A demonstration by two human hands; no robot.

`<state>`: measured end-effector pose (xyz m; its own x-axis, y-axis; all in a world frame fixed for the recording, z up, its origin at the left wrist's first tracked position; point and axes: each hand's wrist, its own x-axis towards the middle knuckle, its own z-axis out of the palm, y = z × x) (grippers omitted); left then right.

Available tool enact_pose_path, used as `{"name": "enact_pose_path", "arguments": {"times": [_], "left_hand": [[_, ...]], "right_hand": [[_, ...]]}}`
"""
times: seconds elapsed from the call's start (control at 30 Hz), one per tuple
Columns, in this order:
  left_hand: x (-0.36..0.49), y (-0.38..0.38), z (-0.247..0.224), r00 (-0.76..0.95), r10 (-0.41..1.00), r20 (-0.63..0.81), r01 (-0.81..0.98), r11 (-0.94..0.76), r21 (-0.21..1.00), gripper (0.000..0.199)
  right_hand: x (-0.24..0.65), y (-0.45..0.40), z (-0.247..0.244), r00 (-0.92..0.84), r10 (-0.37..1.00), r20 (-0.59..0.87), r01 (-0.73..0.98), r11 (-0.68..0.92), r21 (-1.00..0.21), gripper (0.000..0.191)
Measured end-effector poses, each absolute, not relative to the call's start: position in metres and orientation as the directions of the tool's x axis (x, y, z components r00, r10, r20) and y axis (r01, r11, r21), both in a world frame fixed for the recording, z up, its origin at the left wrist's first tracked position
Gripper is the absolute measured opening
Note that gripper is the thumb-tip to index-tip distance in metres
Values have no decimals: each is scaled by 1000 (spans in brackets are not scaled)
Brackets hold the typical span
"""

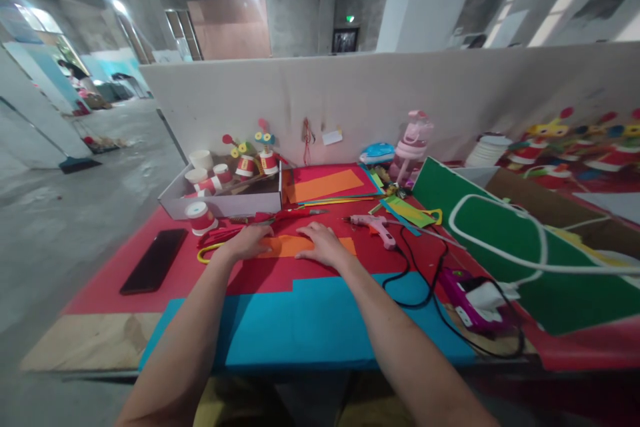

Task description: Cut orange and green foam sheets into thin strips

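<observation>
1. Red covering spreads over most of the worktop [103,290], with brown board [90,340] showing at the near left corner.
2. Blue sheets [300,320] lie along the near edge, beneath the forearms [197,327].
3. A white box [240,205], holding paper cups and small figures, stands at the far left.
4. An orange strip [283,247] lies crosswise mid-worktop, beyond the blue sheets.
5. The left hand [250,241] and right hand [323,245] lie palm-down over the strip, fingers extended and apart, flat rather than gripping.
6. A dark phone [154,261] lies near the left edge.
7. A pink glue gun [375,227] lies just beyond the right hand.
</observation>
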<state>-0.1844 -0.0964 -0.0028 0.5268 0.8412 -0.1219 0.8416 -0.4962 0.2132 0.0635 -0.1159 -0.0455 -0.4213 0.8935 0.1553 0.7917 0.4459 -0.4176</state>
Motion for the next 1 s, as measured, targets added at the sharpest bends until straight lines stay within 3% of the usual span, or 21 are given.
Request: {"name": "enact_pose_path", "arguments": {"times": [0.2, 0.33, 0.57, 0.83, 1.0], "left_hand": [[-185, -96, -6, 549, 833, -71, 812, -511, 283, 14], [-186, -96, -5, 533, 846, 0, 788, -496, 365, 18], [-189, -88, -12, 324, 936, 140, 909, -349, 227, 34], [-193, -82, -21, 320, 930, 179, 881, -362, 305, 45], [-190, -83, -20, 238, 941, 239, 941, -284, 182, 47]], "right_hand": [[61, -120, -40, -429, 889, 162, 806, 457, -377, 64], [58, -119, -43, -367, 887, 282, 835, 447, -320, 67], [60, -112, -47, -156, 906, 393, 910, 287, -300, 26], [61, -110, -47, -40, 882, 469, 923, 213, -322, 51], [60, -110, -48, -31, 867, 497, 916, 224, -333, 54]]}}
